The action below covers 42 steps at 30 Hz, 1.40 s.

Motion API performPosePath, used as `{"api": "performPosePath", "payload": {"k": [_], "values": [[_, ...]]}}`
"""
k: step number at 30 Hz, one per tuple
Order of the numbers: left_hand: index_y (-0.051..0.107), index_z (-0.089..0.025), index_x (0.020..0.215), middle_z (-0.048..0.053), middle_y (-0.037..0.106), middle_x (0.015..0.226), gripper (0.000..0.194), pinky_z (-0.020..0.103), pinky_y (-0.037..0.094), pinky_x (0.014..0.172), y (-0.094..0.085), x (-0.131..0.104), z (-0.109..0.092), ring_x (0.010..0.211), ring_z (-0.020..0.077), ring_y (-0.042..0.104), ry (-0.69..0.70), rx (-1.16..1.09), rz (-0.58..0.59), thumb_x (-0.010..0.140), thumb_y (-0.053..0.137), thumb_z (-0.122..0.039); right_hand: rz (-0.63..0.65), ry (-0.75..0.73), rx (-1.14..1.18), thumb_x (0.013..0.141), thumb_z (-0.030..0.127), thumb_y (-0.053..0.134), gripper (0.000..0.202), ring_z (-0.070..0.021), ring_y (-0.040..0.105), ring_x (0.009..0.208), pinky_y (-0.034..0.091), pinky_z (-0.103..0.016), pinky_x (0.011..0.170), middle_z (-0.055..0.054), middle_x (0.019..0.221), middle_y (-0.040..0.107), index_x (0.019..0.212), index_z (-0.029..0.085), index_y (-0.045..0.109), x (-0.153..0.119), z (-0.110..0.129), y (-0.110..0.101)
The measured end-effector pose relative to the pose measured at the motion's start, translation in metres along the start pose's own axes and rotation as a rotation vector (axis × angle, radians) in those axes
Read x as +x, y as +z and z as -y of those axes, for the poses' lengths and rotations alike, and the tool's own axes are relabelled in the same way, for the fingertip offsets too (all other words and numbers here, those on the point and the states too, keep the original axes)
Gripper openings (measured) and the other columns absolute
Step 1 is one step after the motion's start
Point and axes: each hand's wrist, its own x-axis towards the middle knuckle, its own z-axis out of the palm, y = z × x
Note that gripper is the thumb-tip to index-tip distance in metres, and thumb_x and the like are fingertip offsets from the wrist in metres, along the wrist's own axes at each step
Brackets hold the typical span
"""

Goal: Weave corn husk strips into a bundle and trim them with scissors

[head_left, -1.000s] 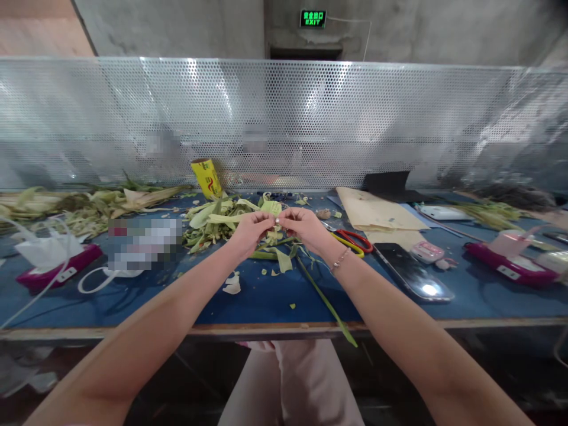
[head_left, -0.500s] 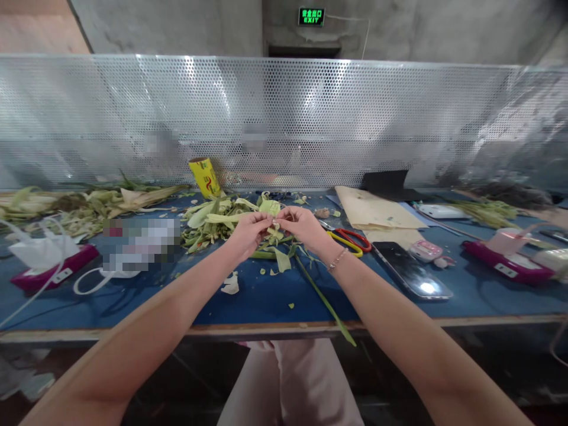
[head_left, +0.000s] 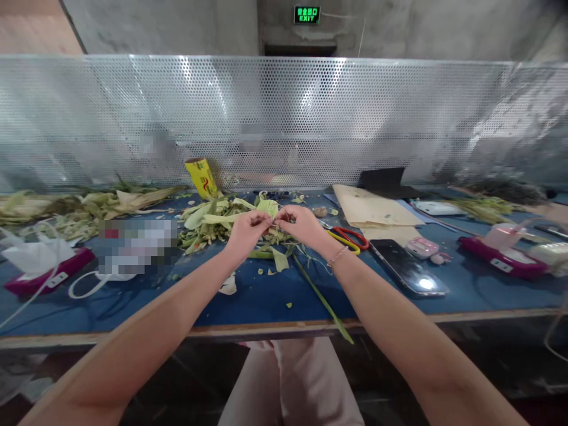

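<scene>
In the middle of the blue table, my left hand [head_left: 251, 228] and my right hand [head_left: 298, 221] meet fingertip to fingertip. Both are closed in a pinch on a small pale green plant piece [head_left: 272, 218], mostly hidden by the fingers. A heap of cut leaves and stems [head_left: 213, 214] lies behind and to the left of my left hand. Below my right hand, a long green stem [head_left: 322, 299] stretches toward the table's front edge and past it. Scissors [head_left: 348, 238] with red and yellow handles rest to the right of my right wrist.
A yellow can [head_left: 201, 177] stands behind the heap. On the right are a phone [head_left: 406, 266], brown paper [head_left: 370, 207] and a magenta power strip [head_left: 501, 258]. Another magenta box [head_left: 48, 272] with white tissue sits left. A perforated metal screen [head_left: 284, 118] runs along the back.
The fingers have shifted slightly and cover more of the pinched plant piece. The whole view has moved a little; the things on the table stay in place.
</scene>
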Motion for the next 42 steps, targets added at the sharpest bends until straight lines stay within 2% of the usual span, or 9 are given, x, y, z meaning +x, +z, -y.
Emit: {"api": "performPosePath", "payload": {"k": [8, 14, 21, 24, 27, 30, 33, 38, 42], "values": [[0.058, -0.015, 0.065, 0.0, 0.055, 0.056, 0.015, 0.022, 0.038, 0.051, -0.0023, 0.0013, -0.0001, 0.053, 0.0097, 0.049, 0.092, 0.214, -0.022, 0.067, 0.059, -0.03, 0.066, -0.004, -0.088, 0.073, 0.02, 0.046, 0.007, -0.0105, 0.046, 0.062, 0.036, -0.024, 0.059, 0.001, 0.065, 0.051, 0.067, 0.017, 0.048, 0.0, 0.0024, 0.0025], [0.052, -0.015, 0.069, -0.001, 0.051, 0.061, 0.013, 0.023, 0.036, 0.054, -0.0023, 0.0032, 0.001, 0.057, 0.0101, 0.047, 0.152, 0.35, -0.006, 0.072, 0.052, -0.028, 0.103, 0.036, -0.011, 0.075, 0.021, 0.041, 0.009, -0.0088, 0.042, 0.054, 0.034, -0.023, 0.054, 0.003, 0.06, 0.045, 0.066, 0.018, 0.042, -0.0005, 0.0035, 0.0053], [0.048, -0.016, 0.069, -0.001, 0.05, 0.065, 0.007, 0.023, 0.035, 0.056, -0.0006, 0.0041, -0.0014, 0.062, 0.0109, 0.047, 0.205, 0.493, 0.022, 0.074, 0.046, -0.022, 0.005, -0.087, -0.165, 0.068, 0.016, 0.046, 0.008, -0.0105, 0.044, 0.059, 0.036, -0.025, 0.06, 0.001, 0.064, 0.047, 0.064, 0.019, 0.04, -0.0028, 0.0086, 0.0025], [0.049, -0.016, 0.07, 0.0, 0.053, 0.067, 0.008, 0.023, 0.037, 0.058, -0.0006, 0.0035, -0.0027, 0.064, 0.0116, 0.05, 0.203, 0.5, 0.01, 0.074, 0.046, -0.022, -0.028, -0.073, -0.171, 0.067, 0.016, 0.046, 0.008, -0.0101, 0.043, 0.056, 0.037, -0.025, 0.059, 0.002, 0.061, 0.047, 0.063, 0.019, 0.04, -0.0036, 0.0105, 0.003], [0.052, -0.016, 0.072, 0.001, 0.056, 0.069, 0.009, 0.024, 0.039, 0.059, -0.0021, 0.004, -0.0025, 0.065, 0.0126, 0.052, 0.183, 0.45, 0.028, 0.072, 0.048, -0.024, -0.054, 0.027, -0.056, 0.066, 0.017, 0.049, 0.006, -0.0103, 0.047, 0.056, 0.039, -0.025, 0.058, 0.002, 0.061, 0.05, 0.065, 0.019, 0.044, -0.0028, 0.0083, 0.0056], [0.058, -0.016, 0.074, 0.003, 0.061, 0.072, 0.013, 0.026, 0.042, 0.063, -0.0044, 0.0052, -0.0003, 0.069, 0.0145, 0.055, 0.156, 0.37, 0.073, 0.07, 0.051, -0.026, -0.027, 0.154, 0.211, 0.066, 0.02, 0.052, 0.008, -0.0104, 0.052, 0.059, 0.042, -0.025, 0.059, 0.001, 0.065, 0.055, 0.073, 0.018, 0.05, -0.0003, 0.0031, 0.0081], [0.062, -0.016, 0.073, 0.004, 0.064, 0.072, 0.017, 0.027, 0.043, 0.065, -0.0063, 0.0061, 0.0028, 0.069, 0.0158, 0.057, 0.131, 0.336, 0.065, 0.068, 0.054, -0.03, 0.003, 0.249, 0.384, 0.064, 0.021, 0.055, 0.01, -0.0096, 0.053, 0.057, 0.043, -0.025, 0.06, 0.001, 0.063, 0.056, 0.071, 0.016, 0.053, 0.0016, 0.0008, 0.0087], [0.063, -0.015, 0.07, 0.004, 0.065, 0.071, 0.02, 0.028, 0.044, 0.065, -0.0068, 0.0065, 0.0055, 0.068, 0.0167, 0.058, 0.13, 0.365, 0.013, 0.067, 0.054, -0.032, -0.008, 0.288, 0.471, 0.056, 0.025, 0.063, 0.016, -0.009, 0.052, 0.056, 0.042, -0.024, 0.058, 0.002, 0.059, 0.056, 0.067, 0.015, 0.055, 0.0014, 0.0034, 0.0085], [0.061, -0.015, 0.068, 0.004, 0.064, 0.069, 0.018, 0.027, 0.043, 0.065, -0.0064, 0.0058, 0.0034, 0.068, 0.0159, 0.057, 0.177, 0.407, 0.03, 0.068, 0.052, -0.03, -0.011, 0.245, 0.407, 0.057, 0.025, 0.062, 0.016, -0.0087, 0.05, 0.056, 0.041, -0.023, 0.056, 0.001, 0.061, 0.056, 0.067, 0.014, 0.056, 0.001, 0.0015, 0.0094]]}}
